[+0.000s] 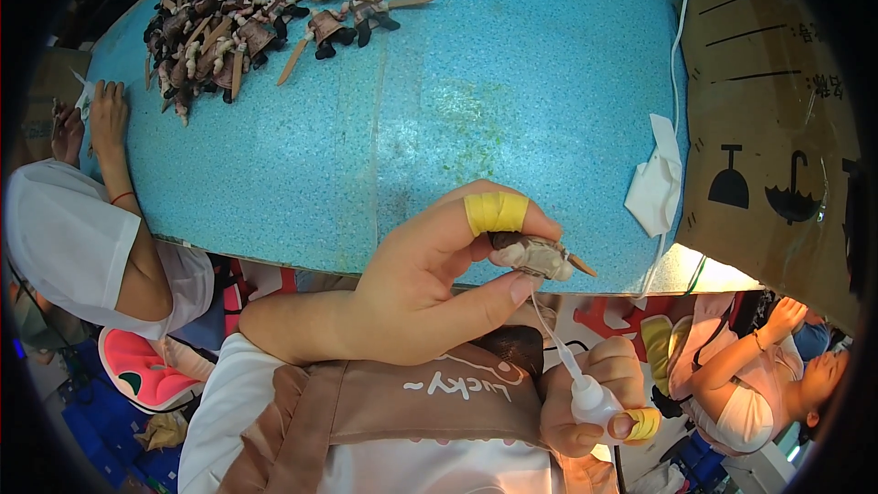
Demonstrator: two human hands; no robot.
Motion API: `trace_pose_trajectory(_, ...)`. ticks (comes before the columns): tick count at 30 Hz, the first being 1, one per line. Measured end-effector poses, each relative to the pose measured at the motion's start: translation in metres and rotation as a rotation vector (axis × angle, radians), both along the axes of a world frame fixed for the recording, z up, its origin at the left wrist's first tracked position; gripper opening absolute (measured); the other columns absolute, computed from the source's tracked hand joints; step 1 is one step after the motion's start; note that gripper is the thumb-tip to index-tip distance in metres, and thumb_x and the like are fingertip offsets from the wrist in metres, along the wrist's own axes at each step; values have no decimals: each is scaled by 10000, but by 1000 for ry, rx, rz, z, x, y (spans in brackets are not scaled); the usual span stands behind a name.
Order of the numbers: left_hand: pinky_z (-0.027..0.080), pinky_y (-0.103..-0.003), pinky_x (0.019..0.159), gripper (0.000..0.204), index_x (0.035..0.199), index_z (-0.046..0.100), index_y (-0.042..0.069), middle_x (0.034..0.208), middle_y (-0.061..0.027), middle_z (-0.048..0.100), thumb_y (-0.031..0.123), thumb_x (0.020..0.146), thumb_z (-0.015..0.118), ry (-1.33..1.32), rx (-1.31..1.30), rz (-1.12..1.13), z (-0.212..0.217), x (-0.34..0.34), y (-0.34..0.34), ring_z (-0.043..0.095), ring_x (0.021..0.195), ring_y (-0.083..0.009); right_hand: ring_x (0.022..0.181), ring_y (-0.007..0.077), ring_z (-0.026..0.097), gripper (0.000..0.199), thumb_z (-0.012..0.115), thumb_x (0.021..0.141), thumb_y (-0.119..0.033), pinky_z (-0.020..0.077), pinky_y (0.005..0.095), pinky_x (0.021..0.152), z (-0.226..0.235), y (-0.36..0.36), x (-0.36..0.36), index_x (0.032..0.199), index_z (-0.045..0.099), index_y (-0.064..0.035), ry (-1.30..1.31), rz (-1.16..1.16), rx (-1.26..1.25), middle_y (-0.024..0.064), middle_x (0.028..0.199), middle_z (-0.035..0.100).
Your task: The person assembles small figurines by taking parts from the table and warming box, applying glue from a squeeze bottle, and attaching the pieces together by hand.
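Observation:
My left hand is closed on a small doll figurine, pinched between thumb and fingers, with yellow tape round one finger. Out of the figurine's right end sticks the tip of a flat wooden stick. Below it, my right hand grips a small white squeeze bottle, and yellow tape also wraps a finger there. The bottle's long thin nozzle points up, its tip close under the figurine. Whether the tip touches it I cannot tell.
A blue table spreads ahead, with a heap of similar figurines on sticks at far left. At right stand a cardboard box, a white cable and a white mask-like piece. Other people sit at left and lower right.

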State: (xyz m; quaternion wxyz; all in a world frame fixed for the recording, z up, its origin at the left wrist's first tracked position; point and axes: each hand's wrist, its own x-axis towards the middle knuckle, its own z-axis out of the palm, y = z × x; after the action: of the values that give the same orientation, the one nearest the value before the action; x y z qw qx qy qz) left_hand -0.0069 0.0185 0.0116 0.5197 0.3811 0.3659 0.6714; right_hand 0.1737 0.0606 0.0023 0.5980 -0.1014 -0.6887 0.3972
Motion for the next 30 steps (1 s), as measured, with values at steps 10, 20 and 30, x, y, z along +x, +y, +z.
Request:
trace_pose_trajectory(10, 396, -292, 854, 348, 1138, 439, -12, 1141, -151, 460, -60, 802, 513, 29, 1, 19, 0, 2, 2, 499, 988, -175, 498, 146, 281, 264, 509, 833, -313, 240, 321, 500, 4, 4, 4, 954, 393, -109, -88, -26, -12, 26, 609, 333)
trace_pose_trajectory(20, 417, -280, 850, 335, 1131, 450, -11, 1125, -137, 473, -33, 806, 528, 33, -21, 82, -13, -5, -12, 516, 977, -163, 550, 180, 374, 330, 526, 826, -317, 309, 322, 546, -12, 0, -4, 1008, 383, -81, 29, 67, -37, 51, 668, 421)
trace_pose_trajectory(30, 453, -300, 748, 353, 1124, 462, -9, 1001, -120, 525, 11, 788, 570, 10, -70, 209, 2, 3, 2, 531, 878, -187, 939, 264, 502, 289, 615, 728, -53, 380, 368, 807, -9, 75, -22, 997, 518, -14, -516, -62, -354, 117, 932, 527)
